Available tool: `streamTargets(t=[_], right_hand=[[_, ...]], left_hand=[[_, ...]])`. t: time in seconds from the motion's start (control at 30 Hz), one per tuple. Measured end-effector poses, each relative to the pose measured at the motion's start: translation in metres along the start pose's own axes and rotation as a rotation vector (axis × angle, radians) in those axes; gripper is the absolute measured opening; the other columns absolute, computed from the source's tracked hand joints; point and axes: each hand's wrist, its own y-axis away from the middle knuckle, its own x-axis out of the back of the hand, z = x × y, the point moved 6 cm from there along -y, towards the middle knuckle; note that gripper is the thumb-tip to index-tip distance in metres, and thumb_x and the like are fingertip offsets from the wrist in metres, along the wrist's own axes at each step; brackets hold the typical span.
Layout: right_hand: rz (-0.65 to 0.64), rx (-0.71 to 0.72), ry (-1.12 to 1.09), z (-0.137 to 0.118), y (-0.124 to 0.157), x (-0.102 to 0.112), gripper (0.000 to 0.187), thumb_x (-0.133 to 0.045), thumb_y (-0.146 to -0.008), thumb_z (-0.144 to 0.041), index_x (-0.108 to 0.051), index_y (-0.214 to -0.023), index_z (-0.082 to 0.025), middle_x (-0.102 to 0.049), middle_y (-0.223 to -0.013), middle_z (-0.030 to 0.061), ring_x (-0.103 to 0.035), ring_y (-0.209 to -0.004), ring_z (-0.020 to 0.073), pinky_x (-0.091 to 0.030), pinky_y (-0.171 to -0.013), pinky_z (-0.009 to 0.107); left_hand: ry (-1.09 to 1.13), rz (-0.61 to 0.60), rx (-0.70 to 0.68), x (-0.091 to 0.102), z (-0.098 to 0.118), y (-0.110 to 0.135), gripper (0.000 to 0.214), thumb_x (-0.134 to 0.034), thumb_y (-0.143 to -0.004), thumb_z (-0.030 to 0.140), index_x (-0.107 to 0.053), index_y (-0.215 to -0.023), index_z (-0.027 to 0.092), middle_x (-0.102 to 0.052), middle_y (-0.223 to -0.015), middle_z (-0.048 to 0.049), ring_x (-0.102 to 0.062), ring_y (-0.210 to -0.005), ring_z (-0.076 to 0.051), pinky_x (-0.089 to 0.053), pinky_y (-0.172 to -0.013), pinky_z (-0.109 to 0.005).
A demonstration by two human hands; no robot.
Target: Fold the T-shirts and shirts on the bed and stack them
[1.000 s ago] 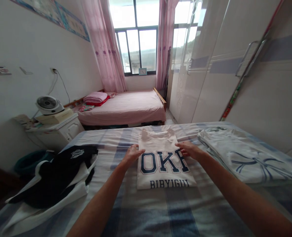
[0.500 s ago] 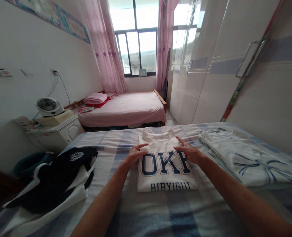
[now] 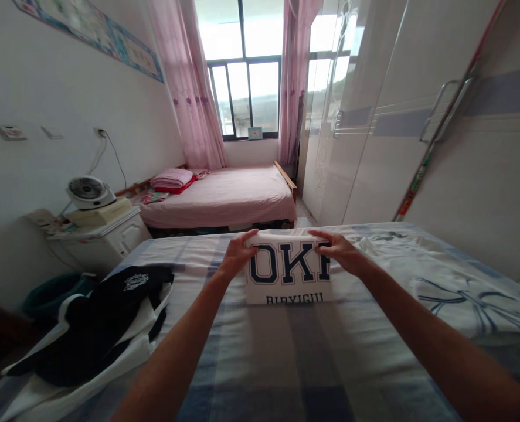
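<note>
A folded white T-shirt (image 3: pixel 288 275) with big navy letters lies on the blue-and-white checked bed (image 3: pixel 286 351) in front of me. My left hand (image 3: pixel 237 255) grips its upper left edge, fingers curled over the fold. My right hand (image 3: pixel 336 249) grips the upper right edge the same way. The shirt now shows as a shorter rectangle, with its top part folded under or lifted.
A folded white garment with navy line print (image 3: pixel 444 287) lies to the right on the bed. A heap of black and white clothes (image 3: pixel 97 310) lies at the left. Beyond are a white nightstand with a fan (image 3: pixel 88 193), a pink bed (image 3: pixel 224 196) and a wardrobe (image 3: pixel 418 117).
Both hands moved from the shirt's sides up to its far edge and took hold of it. The shirt's collar part is no longer in sight and the shirt looks shorter.
</note>
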Motion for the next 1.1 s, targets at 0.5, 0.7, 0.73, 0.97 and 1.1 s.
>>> streamTargets(t=[0.5, 0.7, 0.73, 0.97, 1.1], right_hand=[[0.212, 0.431, 1.171, 0.013, 0.085, 0.0, 0.01, -0.055, -0.075, -0.016, -0.062, -0.081, -0.021, -0.058, -0.11, 0.0086, -0.05, -0.104, 0.0258, -0.036, -0.087, 0.04], [0.41, 0.032, 0.731, 0.051, 0.123, 0.01, 0.022, -0.059, -0.073, -0.027, -0.055, -0.093, -0.02, -0.058, -0.099, 0.0118, -0.056, -0.094, 0.0255, -0.047, -0.082, 0.039], [0.399, -0.096, 0.569, 0.056, 0.125, 0.007, 0.022, -0.062, -0.072, -0.03, -0.055, -0.091, -0.02, -0.059, -0.095, 0.011, -0.058, -0.088, 0.0243, -0.049, -0.079, 0.039], [0.073, -0.542, -0.651, 0.064, 0.129, -0.072, 0.026, -0.074, -0.07, -0.03, -0.059, -0.088, -0.017, -0.067, -0.09, 0.0098, -0.065, -0.092, 0.0182, -0.051, -0.091, 0.031], [0.172, -0.458, -0.771, 0.064, 0.097, -0.097, 0.027, -0.063, -0.079, -0.034, -0.058, -0.099, -0.017, -0.067, -0.099, 0.0095, -0.064, -0.098, 0.0211, -0.054, -0.087, 0.035]], left_hand=[[-1.061, -0.089, -0.596, -0.027, -0.003, 0.104, 0.014, -0.054, -0.079, 0.009, -0.06, -0.086, 0.019, -0.058, -0.113, -0.0095, -0.054, -0.103, -0.023, -0.047, -0.087, -0.037], [-1.04, -0.288, -0.722, -0.043, -0.013, 0.129, 0.047, -0.048, -0.082, 0.009, -0.05, -0.128, 0.019, -0.041, -0.146, -0.0114, -0.036, -0.135, -0.027, -0.029, -0.111, -0.048], [-1.024, -0.321, -0.727, -0.047, -0.011, 0.125, 0.047, -0.047, -0.084, 0.008, -0.05, -0.13, 0.019, -0.042, -0.146, -0.0113, -0.036, -0.135, -0.027, -0.028, -0.112, -0.049], [-0.922, -0.306, -0.45, -0.065, 0.001, 0.093, 0.042, -0.042, -0.087, 0.007, -0.056, -0.125, 0.016, -0.061, -0.127, -0.0151, -0.059, -0.115, -0.025, -0.047, -0.095, -0.038], [-0.935, -0.281, -0.414, -0.068, 0.012, 0.092, 0.042, -0.042, -0.087, 0.009, -0.055, -0.126, 0.016, -0.06, -0.128, -0.0147, -0.06, -0.113, -0.027, -0.051, -0.089, -0.037]])
